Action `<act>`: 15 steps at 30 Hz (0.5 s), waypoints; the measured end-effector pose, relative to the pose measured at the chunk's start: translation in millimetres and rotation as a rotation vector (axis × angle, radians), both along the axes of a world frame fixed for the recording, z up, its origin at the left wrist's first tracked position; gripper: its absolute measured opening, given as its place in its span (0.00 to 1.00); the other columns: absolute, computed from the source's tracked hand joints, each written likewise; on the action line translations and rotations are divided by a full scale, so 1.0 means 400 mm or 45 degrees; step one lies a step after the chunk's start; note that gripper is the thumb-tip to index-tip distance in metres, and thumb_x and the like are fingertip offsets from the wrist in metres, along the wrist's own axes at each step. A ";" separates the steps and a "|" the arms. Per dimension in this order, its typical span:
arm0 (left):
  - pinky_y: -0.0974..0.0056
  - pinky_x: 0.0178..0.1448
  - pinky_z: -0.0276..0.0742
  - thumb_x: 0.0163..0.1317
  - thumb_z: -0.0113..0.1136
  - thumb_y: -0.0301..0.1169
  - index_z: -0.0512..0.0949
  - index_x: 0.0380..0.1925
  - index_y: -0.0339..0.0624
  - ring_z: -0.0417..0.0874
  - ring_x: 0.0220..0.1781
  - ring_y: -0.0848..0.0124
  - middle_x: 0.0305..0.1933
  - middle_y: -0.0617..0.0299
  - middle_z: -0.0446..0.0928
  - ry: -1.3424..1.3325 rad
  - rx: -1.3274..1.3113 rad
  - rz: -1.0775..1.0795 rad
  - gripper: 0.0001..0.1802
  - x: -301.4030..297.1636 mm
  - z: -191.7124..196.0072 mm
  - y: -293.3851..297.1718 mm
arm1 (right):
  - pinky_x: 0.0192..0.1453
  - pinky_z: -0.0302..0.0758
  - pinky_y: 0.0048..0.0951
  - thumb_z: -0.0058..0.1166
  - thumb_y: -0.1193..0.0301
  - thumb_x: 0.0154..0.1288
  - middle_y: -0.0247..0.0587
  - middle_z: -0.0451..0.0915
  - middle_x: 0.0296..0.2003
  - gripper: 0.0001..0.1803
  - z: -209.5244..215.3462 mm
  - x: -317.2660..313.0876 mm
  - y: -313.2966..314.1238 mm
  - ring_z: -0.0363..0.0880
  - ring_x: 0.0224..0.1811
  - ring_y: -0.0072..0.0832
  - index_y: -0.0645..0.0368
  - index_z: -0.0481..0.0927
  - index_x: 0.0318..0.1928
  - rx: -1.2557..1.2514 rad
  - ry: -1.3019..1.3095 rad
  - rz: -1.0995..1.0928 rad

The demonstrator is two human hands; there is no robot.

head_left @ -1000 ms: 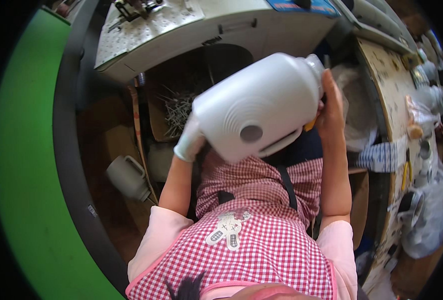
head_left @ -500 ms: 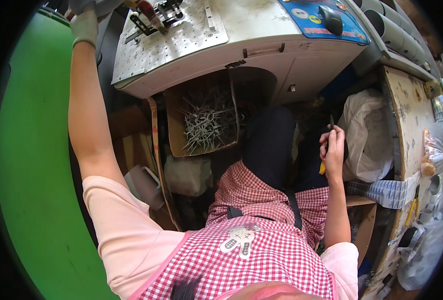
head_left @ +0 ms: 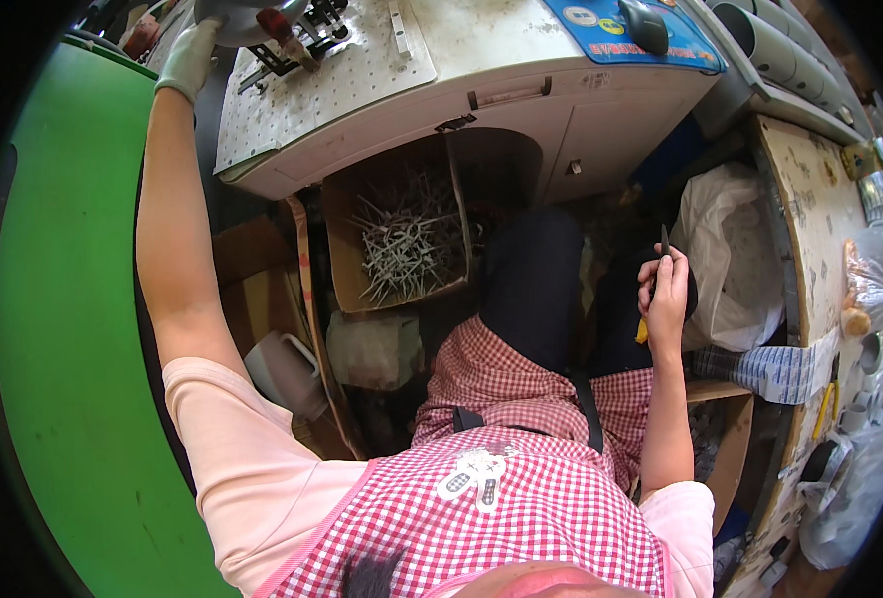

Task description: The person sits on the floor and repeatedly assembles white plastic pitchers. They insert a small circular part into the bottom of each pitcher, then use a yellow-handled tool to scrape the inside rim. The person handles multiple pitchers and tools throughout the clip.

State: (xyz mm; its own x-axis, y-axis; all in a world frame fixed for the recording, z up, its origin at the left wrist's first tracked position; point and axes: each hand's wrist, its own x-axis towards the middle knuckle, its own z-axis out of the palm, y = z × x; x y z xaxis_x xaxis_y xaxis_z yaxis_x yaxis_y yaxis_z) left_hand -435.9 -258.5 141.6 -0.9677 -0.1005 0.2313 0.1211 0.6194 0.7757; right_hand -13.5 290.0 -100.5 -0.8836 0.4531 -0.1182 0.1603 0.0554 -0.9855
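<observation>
My left hand (head_left: 190, 62), in a pale glove, is stretched out to the far left, closed at the edge of a grey rounded part (head_left: 242, 30). Its fingertips are partly hidden by that part and the picture's edge. Right beside the part stands a black clamp fixture (head_left: 297, 45) with a red handle, on a perforated metal plate (head_left: 362, 85). Over my right thigh, my bare right hand (head_left: 667, 291) is closed around a slim hand tool (head_left: 665, 239) with a dark pointed blade and a yellow handle end; its exact kind is unclear.
Under the white machine table (head_left: 501, 75) a cardboard box (head_left: 347, 274) holds many thin grey pieces. A mouse (head_left: 644, 25) lies on a blue pad. A green panel (head_left: 73, 299) runs along my left. At right are a white sack (head_left: 726, 299) and a cluttered wooden bench (head_left: 810, 239).
My left hand and the grey rounded part have moved right, toward the clamp fixture. The right hand keeps its grip on the tool, nearly still. The view has shifted slightly.
</observation>
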 end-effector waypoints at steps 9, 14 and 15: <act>0.61 0.68 0.73 0.76 0.57 0.46 0.76 0.65 0.37 0.78 0.63 0.70 0.60 0.59 0.81 0.233 0.405 -0.041 0.27 0.316 -0.027 0.138 | 0.21 0.60 0.16 0.39 0.60 0.86 0.35 0.78 0.34 0.18 0.021 0.032 0.012 0.65 0.20 0.14 0.59 0.71 0.62 -0.362 -0.013 -0.022; 0.61 0.67 0.75 0.74 0.61 0.46 0.82 0.59 0.40 0.83 0.61 0.68 0.58 0.56 0.85 0.520 0.274 0.253 0.24 0.675 -0.288 -0.049 | 0.19 0.56 0.15 0.39 0.62 0.86 0.33 0.70 0.33 0.19 0.098 0.200 0.047 0.60 0.21 0.14 0.62 0.72 0.63 -0.911 0.062 -0.122; 0.60 0.64 0.76 0.73 0.61 0.49 0.85 0.56 0.46 0.84 0.59 0.66 0.56 0.57 0.86 0.462 0.077 0.279 0.22 0.742 -0.371 -0.107 | 0.19 0.55 0.15 0.39 0.61 0.87 0.33 0.69 0.33 0.19 0.116 0.239 0.061 0.59 0.21 0.14 0.62 0.72 0.63 -0.885 0.129 -0.038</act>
State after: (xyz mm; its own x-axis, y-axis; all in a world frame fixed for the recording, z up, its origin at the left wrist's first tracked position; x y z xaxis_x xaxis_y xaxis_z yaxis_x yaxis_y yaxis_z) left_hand -138.9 -301.5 -6.8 -0.7787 -0.3185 0.5405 0.2636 0.6156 0.7426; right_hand 82.1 314.2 -54.0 -0.8938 0.3269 -0.3071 0.0575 -0.5956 -0.8012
